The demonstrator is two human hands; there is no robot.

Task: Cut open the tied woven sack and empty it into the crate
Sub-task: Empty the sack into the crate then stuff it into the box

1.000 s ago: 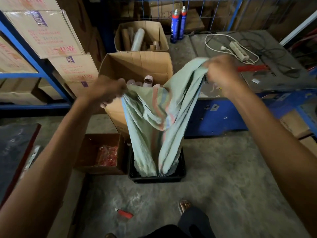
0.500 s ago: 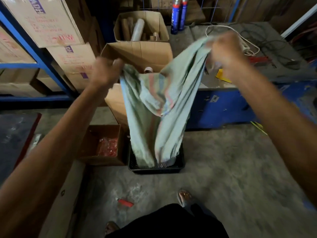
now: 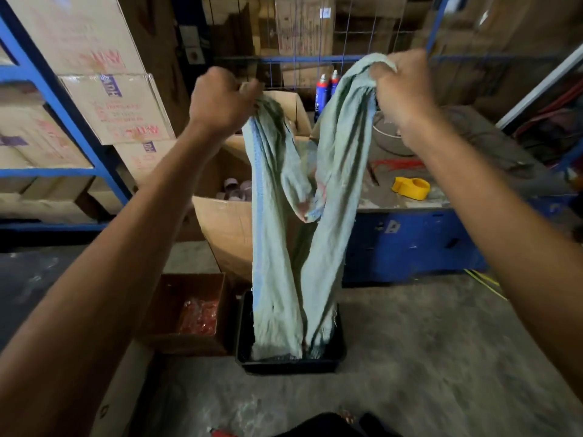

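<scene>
Pale green woven sack [image 3: 328, 197] hangs at frame centre in two limp folds, its lower end trailing into the black crate [image 3: 339, 351] on the concrete floor at lower centre. My left hand [image 3: 220, 99], upper centre-left, is fisted tight on one bunched corner; my right hand [image 3: 402, 80], upper centre-right, is clenched on the other. Open cardboard box [image 3: 220, 225] stands behind the sack. Small brown box [image 3: 164, 310] of red items sits just left of the crate. Yellow tape dispenser [image 3: 411, 186] lies on the blue bench at right.
</scene>
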